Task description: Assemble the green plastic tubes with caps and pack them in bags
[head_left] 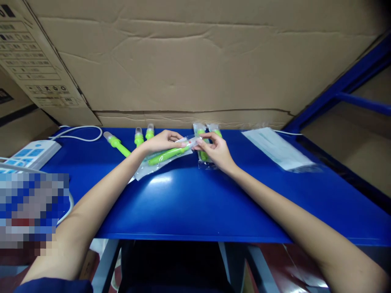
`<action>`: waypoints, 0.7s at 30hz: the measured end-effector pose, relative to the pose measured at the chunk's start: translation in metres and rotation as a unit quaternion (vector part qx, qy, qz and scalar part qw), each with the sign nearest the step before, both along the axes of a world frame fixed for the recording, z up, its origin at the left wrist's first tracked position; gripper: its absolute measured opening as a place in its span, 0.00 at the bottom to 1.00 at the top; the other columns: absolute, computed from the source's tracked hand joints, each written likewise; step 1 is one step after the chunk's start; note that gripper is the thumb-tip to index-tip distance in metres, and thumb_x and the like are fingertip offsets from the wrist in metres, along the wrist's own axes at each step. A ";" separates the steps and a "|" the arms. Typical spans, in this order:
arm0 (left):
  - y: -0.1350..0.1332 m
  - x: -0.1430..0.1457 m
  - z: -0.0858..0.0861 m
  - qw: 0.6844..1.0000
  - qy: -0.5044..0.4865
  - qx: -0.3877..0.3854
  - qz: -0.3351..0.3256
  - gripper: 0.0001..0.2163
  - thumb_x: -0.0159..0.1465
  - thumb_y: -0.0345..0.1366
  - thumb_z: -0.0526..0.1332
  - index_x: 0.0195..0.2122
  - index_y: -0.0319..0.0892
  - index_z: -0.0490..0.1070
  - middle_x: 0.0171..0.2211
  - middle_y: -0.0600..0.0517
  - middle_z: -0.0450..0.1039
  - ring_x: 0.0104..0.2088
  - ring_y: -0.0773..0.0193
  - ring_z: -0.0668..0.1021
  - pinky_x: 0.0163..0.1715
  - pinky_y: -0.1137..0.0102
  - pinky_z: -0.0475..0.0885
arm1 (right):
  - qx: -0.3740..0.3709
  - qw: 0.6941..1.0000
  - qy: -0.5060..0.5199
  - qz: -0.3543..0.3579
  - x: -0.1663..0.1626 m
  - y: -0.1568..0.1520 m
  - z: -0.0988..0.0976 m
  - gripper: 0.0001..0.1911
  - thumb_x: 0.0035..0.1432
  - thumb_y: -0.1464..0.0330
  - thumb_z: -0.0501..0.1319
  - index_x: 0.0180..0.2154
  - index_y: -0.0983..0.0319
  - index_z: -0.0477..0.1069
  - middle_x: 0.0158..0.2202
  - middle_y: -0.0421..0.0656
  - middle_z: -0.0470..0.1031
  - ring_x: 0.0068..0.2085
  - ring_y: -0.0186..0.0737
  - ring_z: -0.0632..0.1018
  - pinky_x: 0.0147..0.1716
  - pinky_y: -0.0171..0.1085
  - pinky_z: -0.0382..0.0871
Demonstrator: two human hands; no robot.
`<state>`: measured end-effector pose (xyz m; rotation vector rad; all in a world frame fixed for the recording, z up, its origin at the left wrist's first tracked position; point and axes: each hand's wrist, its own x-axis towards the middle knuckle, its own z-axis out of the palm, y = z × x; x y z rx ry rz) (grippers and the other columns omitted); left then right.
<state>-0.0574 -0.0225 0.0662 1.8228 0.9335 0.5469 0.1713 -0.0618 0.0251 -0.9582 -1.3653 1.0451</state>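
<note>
A clear plastic bag (143, 170) with a lime-green, stick-shaped item (166, 155) inside is held slanted above the table. My left hand (163, 141) grips its upper side, fingers closed on the film. At the bag's right end, my right hand (216, 151) pinches the plastic between thumb and fingertips. Just behind and under my right hand lie two bagged green items, one bag (200, 131) partly covered by the fingers and another bag (214, 129) beside it. Left of my left hand are loose green sticks with clear caps: one stick (117, 144), a second (139, 137) and a third (149, 132).
A stack of flat plastic bags (277, 148) lies on the blue table (195, 207) at the right. A white power strip (36, 154) with a cable stands at the left. Cardboard (183, 69) walls the back, and a blue metal frame (342, 89) rises at the right.
</note>
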 end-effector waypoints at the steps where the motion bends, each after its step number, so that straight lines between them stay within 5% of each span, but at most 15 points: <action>1: -0.001 0.001 0.000 1.000 -0.002 0.002 0.006 0.25 0.57 0.51 0.72 0.48 0.37 0.78 0.49 0.43 0.83 0.48 0.57 0.83 0.48 0.67 0.74 | -0.002 1.000 -0.001 0.008 -0.001 -0.001 -0.001 0.32 0.45 0.43 0.76 0.41 0.56 0.70 0.44 0.46 0.79 0.36 0.49 0.85 0.50 0.55 0.82; 8: -0.003 0.003 0.002 1.000 -0.016 0.007 0.019 0.23 0.59 0.50 0.71 0.48 0.37 0.78 0.48 0.42 0.83 0.46 0.57 0.83 0.49 0.66 0.73 | 0.048 0.996 -0.072 -0.015 -0.009 -0.013 -0.011 0.30 0.56 0.52 0.71 0.55 0.55 0.68 0.65 0.53 0.63 0.52 0.54 0.83 0.51 0.53 0.83; 15: -0.002 0.004 -0.002 0.999 -0.007 0.016 0.048 0.25 0.57 0.52 0.71 0.47 0.36 0.77 0.49 0.40 0.82 0.50 0.52 0.82 0.52 0.62 0.73 | 0.055 0.995 -0.083 -0.005 -0.016 -0.017 -0.021 0.37 0.53 0.47 0.73 0.58 0.54 0.66 0.67 0.53 0.56 0.52 0.53 0.82 0.54 0.55 0.82; 21: -0.006 0.012 -0.003 0.999 -0.003 0.022 0.040 0.23 0.58 0.48 0.71 0.46 0.34 0.77 0.47 0.40 0.83 0.48 0.54 0.83 0.50 0.64 0.74 | 0.064 0.993 -0.094 -0.020 -0.014 -0.015 -0.021 0.32 0.50 0.46 0.74 0.47 0.60 0.70 0.63 0.56 0.61 0.43 0.48 0.84 0.45 0.52 0.86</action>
